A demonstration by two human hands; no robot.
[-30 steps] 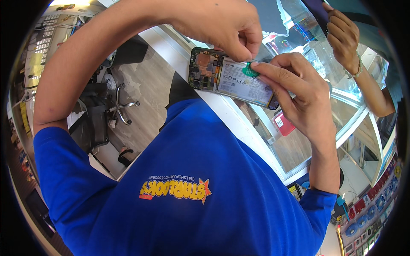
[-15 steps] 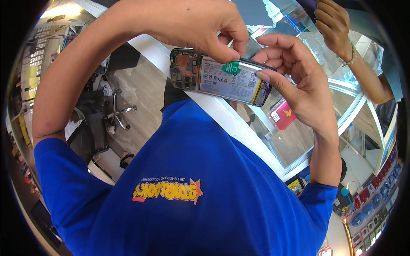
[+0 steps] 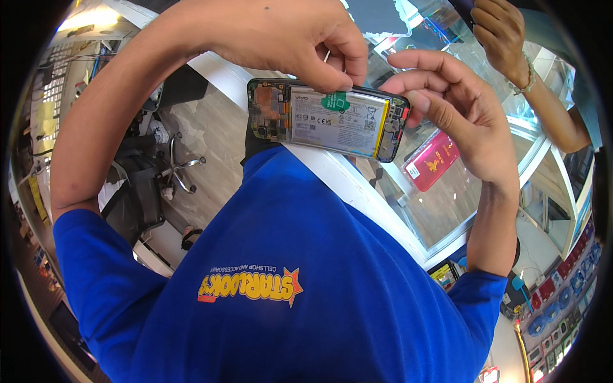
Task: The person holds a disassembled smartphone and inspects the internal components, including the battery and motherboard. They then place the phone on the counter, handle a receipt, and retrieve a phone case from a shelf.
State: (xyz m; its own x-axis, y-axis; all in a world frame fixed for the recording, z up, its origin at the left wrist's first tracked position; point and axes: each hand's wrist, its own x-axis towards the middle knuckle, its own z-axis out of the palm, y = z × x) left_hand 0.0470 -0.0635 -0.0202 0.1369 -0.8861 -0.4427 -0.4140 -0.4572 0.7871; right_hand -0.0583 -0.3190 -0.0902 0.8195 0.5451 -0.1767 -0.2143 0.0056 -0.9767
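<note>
Showing the head view: an opened smartphone (image 3: 329, 119), back cover off, is held level in the air between both hands, above the person's blue shirt (image 3: 306, 281) and in front of a glass display counter (image 3: 447, 204). The left hand (image 3: 281, 35) comes over the phone's upper edge, fingers curled and thumb and forefinger pinched close together at the green pull tab (image 3: 335, 100) on the pale battery (image 3: 335, 121); whether the tab itself is gripped cannot be told. The right hand (image 3: 456, 112) clasps the phone's right end, thumb lying along the edge by the lower circuit board, fingers half open behind it. The exposed main board (image 3: 268, 115) lies at the end farthest from the right hand. A pink case (image 3: 433, 161) rests in the counter just below the right palm. Another person's hand (image 3: 504, 35) rests beyond, well apart. Judged from this posture, the work goes best with the right hand bracing the frame firmly while the left draws steadily, never bending the battery.
</note>
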